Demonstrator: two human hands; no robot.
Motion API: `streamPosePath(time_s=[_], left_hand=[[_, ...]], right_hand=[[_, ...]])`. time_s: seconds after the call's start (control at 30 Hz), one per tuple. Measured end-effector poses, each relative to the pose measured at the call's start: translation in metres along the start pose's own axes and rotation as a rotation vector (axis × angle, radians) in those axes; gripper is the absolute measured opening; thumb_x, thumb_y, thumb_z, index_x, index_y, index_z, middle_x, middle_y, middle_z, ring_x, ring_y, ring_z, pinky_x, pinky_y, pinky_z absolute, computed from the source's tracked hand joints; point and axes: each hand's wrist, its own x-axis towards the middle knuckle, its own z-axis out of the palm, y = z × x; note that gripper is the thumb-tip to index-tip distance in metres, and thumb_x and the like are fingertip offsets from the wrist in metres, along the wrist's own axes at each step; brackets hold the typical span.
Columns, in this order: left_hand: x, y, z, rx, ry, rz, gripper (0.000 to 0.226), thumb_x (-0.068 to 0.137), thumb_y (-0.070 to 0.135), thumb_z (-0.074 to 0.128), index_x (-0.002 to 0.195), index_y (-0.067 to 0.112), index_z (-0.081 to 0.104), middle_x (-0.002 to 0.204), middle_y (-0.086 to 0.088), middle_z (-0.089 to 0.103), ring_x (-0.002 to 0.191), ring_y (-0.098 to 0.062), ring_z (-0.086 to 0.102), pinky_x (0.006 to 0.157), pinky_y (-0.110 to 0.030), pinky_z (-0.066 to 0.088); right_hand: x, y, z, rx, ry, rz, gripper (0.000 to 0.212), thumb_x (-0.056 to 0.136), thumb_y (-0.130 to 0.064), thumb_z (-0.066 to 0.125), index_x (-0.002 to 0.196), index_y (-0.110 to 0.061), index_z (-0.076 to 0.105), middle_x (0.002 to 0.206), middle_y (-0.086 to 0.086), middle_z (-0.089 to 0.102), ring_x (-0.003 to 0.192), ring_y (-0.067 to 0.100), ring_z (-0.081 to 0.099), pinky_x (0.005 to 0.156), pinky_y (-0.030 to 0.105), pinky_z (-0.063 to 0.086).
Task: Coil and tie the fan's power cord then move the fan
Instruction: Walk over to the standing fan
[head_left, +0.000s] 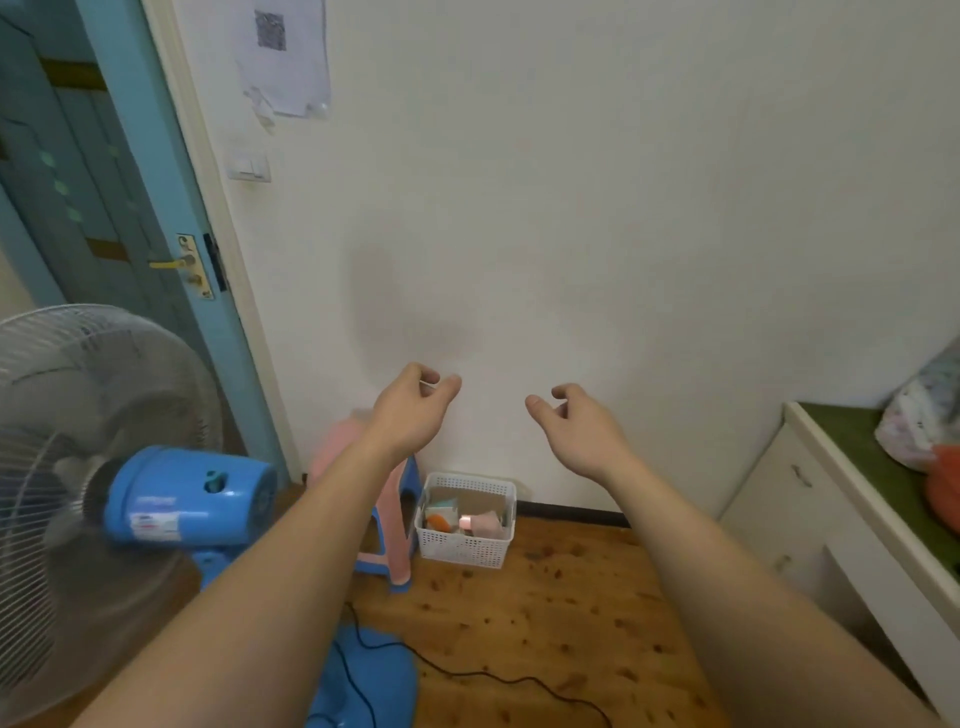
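Both arms reach toward the wall: the left hand (413, 402) pinches a small white tie, the right hand (576, 423) loosely curled, empty. The blue fan (171, 506) stands near left, its black cord (467, 673) trailing uncoiled across the wooden floor (561, 613).

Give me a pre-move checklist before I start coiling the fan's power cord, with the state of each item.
1. Power cord loose on the wooden floor, not yet coiled: ok to start.
2. Plug end pulled from the socket: cannot tell, the cord runs out of view.
3. Left hand pinches something small and thin, maybe a tie: cannot tell.
4. Right hand holds nothing: ok.
5. Fan upright on its blue base: ok.
6. White basket and stool stand near the fan: not ok for moving.
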Motion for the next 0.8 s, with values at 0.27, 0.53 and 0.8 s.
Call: streamPosePath(time_s=[0.27, 0.53, 0.8], left_hand=[[0.038, -0.004, 0.064, 0.013, -0.038, -0.039, 0.047, 0.097, 0.053, 0.053, 0.127, 0.016, 0.052, 0.110, 0.000, 0.064, 0.106, -0.020, 0.063, 0.096, -0.041, 0.050], [0.067, -0.059, 0.092, 0.060, -0.015, -0.088, 0.049, 0.095, 0.058, 0.050, 0.129, 0.022, 0.052, 0.111, 0.003, 0.064, 0.103, -0.017, 0.063, 0.085, -0.037, 0.050], [0.088, -0.122, 0.117, 0.034, 0.022, -0.154, 0.040, 0.098, 0.055, 0.051, 0.121, 0.023, 0.053, 0.110, 0.004, 0.063, 0.103, -0.020, 0.062, 0.088, -0.039, 0.051]], right_hand=[[0.044, 0.059, -0.009, 0.020, -0.030, 0.046, 0.068, 0.100, -0.060, 0.044, 0.150, -0.014, 0.040, 0.139, 0.011, 0.059, 0.127, 0.027, 0.056, 0.092, 0.029, 0.037], [0.072, 0.087, 0.026, 0.030, -0.091, 0.090, 0.065, 0.101, -0.059, 0.043, 0.150, -0.017, 0.039, 0.141, 0.008, 0.057, 0.125, 0.025, 0.057, 0.093, 0.030, 0.041], [0.091, 0.109, 0.085, -0.008, -0.177, 0.124, 0.064, 0.102, -0.056, 0.044, 0.151, -0.015, 0.039, 0.137, 0.009, 0.058, 0.121, 0.025, 0.057, 0.095, 0.033, 0.047]])
